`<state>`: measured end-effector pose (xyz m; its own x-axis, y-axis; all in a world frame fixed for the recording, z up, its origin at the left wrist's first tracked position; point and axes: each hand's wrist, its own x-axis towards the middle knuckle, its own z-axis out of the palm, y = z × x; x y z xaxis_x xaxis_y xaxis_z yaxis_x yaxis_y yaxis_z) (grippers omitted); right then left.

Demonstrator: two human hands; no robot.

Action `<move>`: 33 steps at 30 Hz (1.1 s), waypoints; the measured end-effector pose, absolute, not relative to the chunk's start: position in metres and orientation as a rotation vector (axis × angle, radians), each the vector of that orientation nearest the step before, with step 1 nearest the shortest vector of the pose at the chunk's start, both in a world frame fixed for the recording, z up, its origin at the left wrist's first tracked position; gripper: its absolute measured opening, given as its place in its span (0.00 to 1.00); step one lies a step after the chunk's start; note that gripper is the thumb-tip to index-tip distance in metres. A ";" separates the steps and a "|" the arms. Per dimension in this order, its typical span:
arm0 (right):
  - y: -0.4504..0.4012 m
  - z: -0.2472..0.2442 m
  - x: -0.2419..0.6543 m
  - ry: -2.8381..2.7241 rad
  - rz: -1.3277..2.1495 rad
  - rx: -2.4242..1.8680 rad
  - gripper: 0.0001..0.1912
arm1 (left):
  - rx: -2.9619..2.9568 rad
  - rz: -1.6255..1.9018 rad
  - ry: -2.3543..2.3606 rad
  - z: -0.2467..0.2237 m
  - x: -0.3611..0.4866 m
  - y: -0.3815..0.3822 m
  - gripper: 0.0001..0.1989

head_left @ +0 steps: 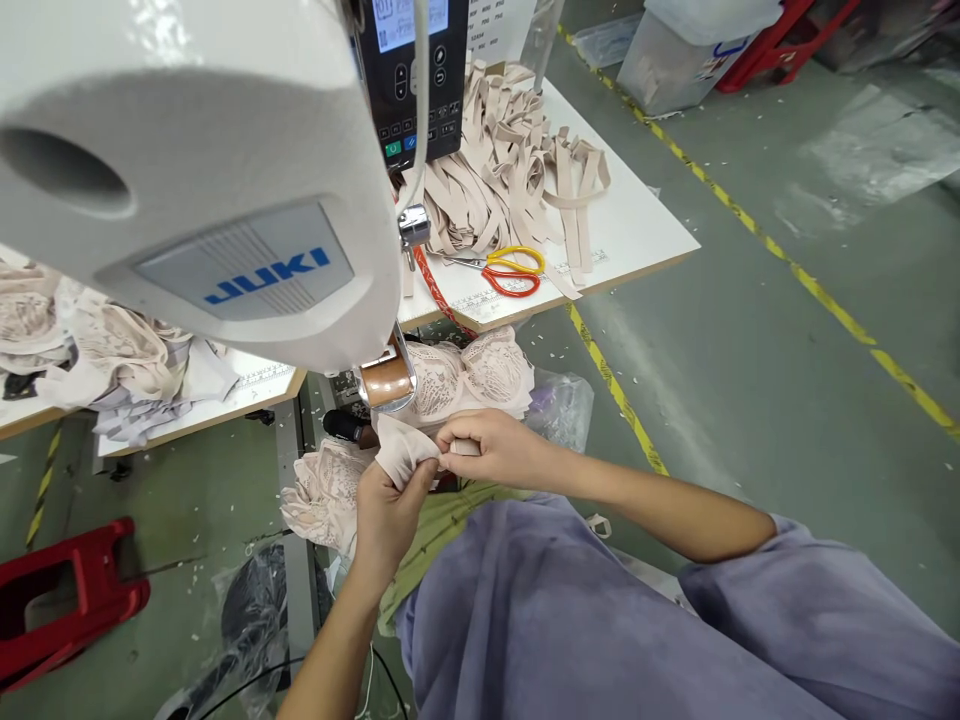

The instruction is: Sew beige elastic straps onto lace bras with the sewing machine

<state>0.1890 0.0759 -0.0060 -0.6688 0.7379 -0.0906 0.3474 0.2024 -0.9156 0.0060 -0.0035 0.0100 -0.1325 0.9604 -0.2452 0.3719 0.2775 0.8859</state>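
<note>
L hand [390, 505] & R hand [495, 445] pinch the cloth [400, 447] tog., nr counter's [637, 235] front edge; best kept untwisted, edges flush.

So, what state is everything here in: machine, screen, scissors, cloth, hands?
Sewing machine: running or stopped, can't tell.
Screen: lit.
Scissors: lying on the table, handles close together.
Beige straps: loose, heaped.
Lace bra: cups rounded out.
Beige fabric: creased, held.
Left hand: closed on the fabric.
Right hand: pinching the fabric's edge.
Plastic tub: lid on.
</note>
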 end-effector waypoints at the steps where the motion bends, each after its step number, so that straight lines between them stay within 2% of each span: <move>1: 0.078 -0.005 0.191 -2.076 1.516 -1.028 0.05 | 1.240 0.827 1.663 0.011 0.004 -0.003 0.12; 6: 0.082 0.007 0.202 -1.947 1.586 -1.113 0.07 | 1.261 0.739 1.598 0.013 -0.005 0.001 0.14; 13: 0.077 0.022 0.203 -2.210 1.384 -1.040 0.06 | 1.345 0.684 1.531 0.027 0.004 0.000 0.12; 22: 0.083 0.018 0.201 -2.307 1.386 -0.999 0.08 | 1.322 0.685 1.590 0.036 0.011 0.006 0.11; 27: 0.096 0.013 0.200 -2.241 1.557 -0.963 0.08 | 1.207 0.699 1.556 0.034 0.007 0.014 0.12; 33: 0.094 0.000 0.197 -1.752 2.057 -1.006 0.12 | 0.978 0.731 1.551 0.027 0.006 0.020 0.13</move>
